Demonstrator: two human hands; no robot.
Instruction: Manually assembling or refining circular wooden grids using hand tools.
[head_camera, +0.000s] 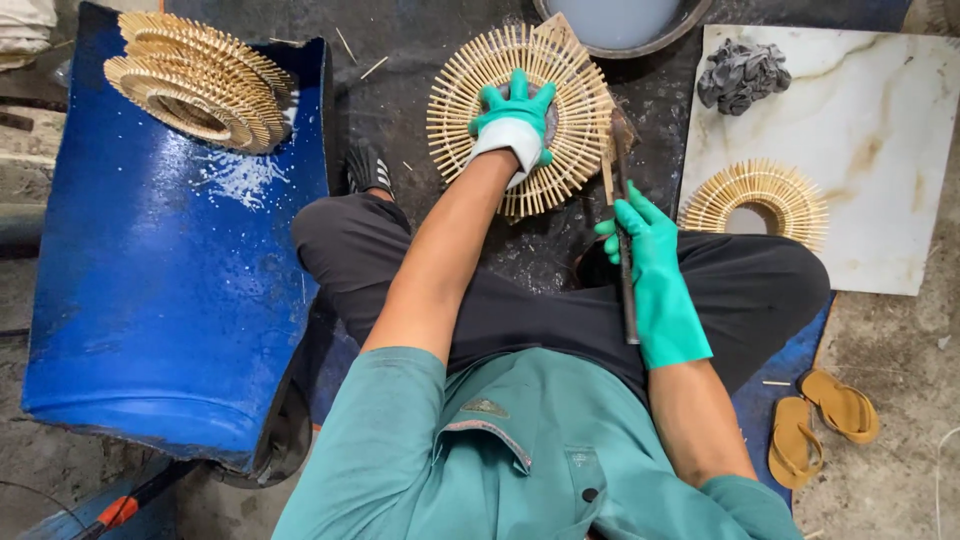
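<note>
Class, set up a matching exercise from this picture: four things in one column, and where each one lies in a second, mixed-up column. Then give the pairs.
1. stack of stick rings
2. single stick ring
3. sandals
4. brush

a. in the right hand
b. on the blue drum
c. on the floor, lower right
d. on the marble slab

Pairs: 1-b, 2-d, 3-c, 4-a

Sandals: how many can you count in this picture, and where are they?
2. One sandal and a second sandal lie side by side on the floor at lower right; others may be hidden.
</note>
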